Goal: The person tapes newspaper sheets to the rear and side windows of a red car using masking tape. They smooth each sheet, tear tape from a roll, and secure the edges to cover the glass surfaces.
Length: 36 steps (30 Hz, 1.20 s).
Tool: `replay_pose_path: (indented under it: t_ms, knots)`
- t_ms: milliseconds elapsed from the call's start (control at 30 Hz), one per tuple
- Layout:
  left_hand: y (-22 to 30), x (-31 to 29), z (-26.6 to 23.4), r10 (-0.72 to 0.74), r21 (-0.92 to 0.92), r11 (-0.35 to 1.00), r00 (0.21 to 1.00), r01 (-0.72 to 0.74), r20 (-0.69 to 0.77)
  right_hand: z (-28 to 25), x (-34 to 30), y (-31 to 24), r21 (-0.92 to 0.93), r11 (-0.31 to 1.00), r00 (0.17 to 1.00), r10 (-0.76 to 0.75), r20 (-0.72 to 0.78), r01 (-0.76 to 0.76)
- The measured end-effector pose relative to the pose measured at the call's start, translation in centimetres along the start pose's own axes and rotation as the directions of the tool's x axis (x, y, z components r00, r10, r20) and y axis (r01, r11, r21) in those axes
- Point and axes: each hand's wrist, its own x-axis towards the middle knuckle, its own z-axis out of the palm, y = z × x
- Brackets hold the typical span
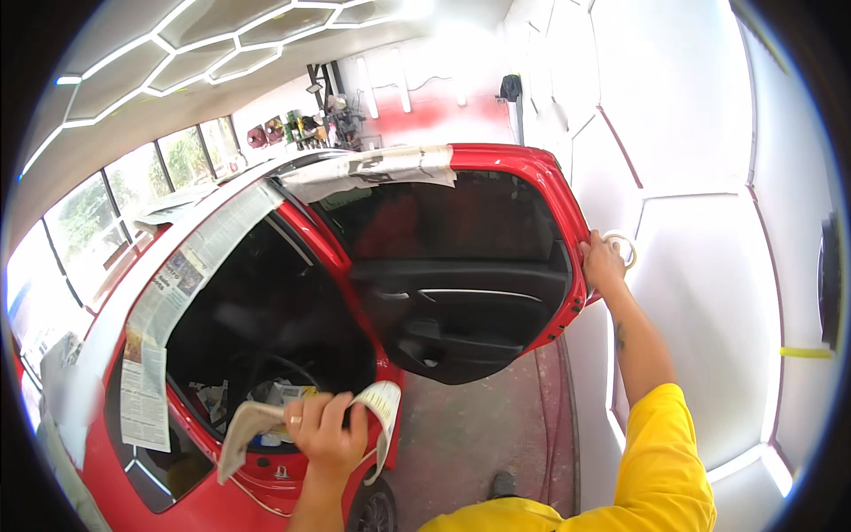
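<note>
My left hand (324, 434) is closed around a folded sheet of newspaper (385, 406), whose ends bend down on both sides in front of the red car's door opening. My right hand (605, 263) grips a roll of masking tape (628, 250) at the outer edge of the open rear door (470, 341); its fingers also rest at the red door frame. The door has a black inner panel and a dark window. Newspaper (381, 168) covers part of the door's top edge. More newspaper strips (188, 277) are taped along the roof edge and rear pillar.
The car's red rear side (191, 483) lies at lower left, with a wheel (372, 510) below. Papers and other items sit inside the dark cabin. A white wall panel (709, 310) stands close at right. Grey floor (452, 443) shows below the door. Shelves with tools stand behind.
</note>
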Motion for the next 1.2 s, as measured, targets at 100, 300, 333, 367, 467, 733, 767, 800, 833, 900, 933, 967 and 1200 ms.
replay_pose_path:
  t_ms: [100,300,333,367,467,733,767,800,833,900,933,967,1200]
  knots:
    - [4.0,6.4,6.0,0.117,-0.032,0.993,0.99,-0.114,0.074,-1.8,-0.8,1.2,0.037,0.999,0.997,-0.024,-0.07,0.026]
    - [9.1,13.8,14.5,0.422,-0.139,0.9,0.906,-0.413,0.043,-11.2,-13.0,-7.0,0.509,0.429,0.655,-0.613,-0.442,0.746]
    - [10.2,14.7,15.9,0.44,-0.182,0.883,0.898,-0.432,0.004,-11.9,-13.5,-7.6,0.532,0.433,0.666,-0.63,-0.4,0.728]
    - [11.1,15.4,17.0,0.46,-0.221,0.863,0.888,-0.454,-0.03,-11.5,-13.1,-7.8,0.527,0.487,0.709,-0.578,-0.403,0.697]
    - [11.9,17.0,18.5,0.47,-0.243,0.848,0.88,-0.47,-0.065,-11.4,-9.8,-6.7,0.365,0.607,0.706,-0.561,-0.433,0.706]
    - [11.0,17.9,23.9,0.346,-0.434,0.843,0.938,-0.317,-0.011,-14.7,-5.4,-3.5,0.069,0.691,0.66,-0.649,-0.378,0.719]
    - [9.8,17.3,24.4,0.319,-0.424,0.862,0.947,-0.278,0.028,-15.3,-5.2,-3.1,0.014,0.699,0.651,-0.658,-0.378,0.715]
    - [8.7,16.6,25.2,0.293,-0.422,0.874,0.954,-0.24,0.065,-15.9,-5.2,-2.7,0.024,0.728,0.689,-0.636,-0.349,0.685]
    - [7.6,15.9,26.0,0.241,-0.476,0.866,0.962,-0.154,0.128,-16.2,-5.1,-2.3,-0.007,0.754,0.698,-0.612,-0.372,0.657]
    - [5.3,14.9,27.1,0.148,-0.563,0.826,0.957,0.019,0.25,-17.0,-4.7,-1.3,-0.074,0.8,0.707,-0.565,-0.426,0.595]
    - [4.2,14.6,27.0,0.151,-0.608,0.792,0.947,0.055,0.283,-17.3,-4.7,-0.7,-0.061,0.821,0.724,-0.533,-0.438,0.567]
    - [3.4,14.7,27.0,0.166,-0.647,0.76,0.941,0.07,0.296,-17.3,-4.6,0.1,-0.053,0.842,0.748,-0.504,-0.432,0.536]
    - [-3.6,20.9,23.9,0.19,-0.562,0.827,0.954,-0.029,0.231,-15.0,-3.5,0.2,0.042,0.891,0.857,-0.421,-0.298,0.453]
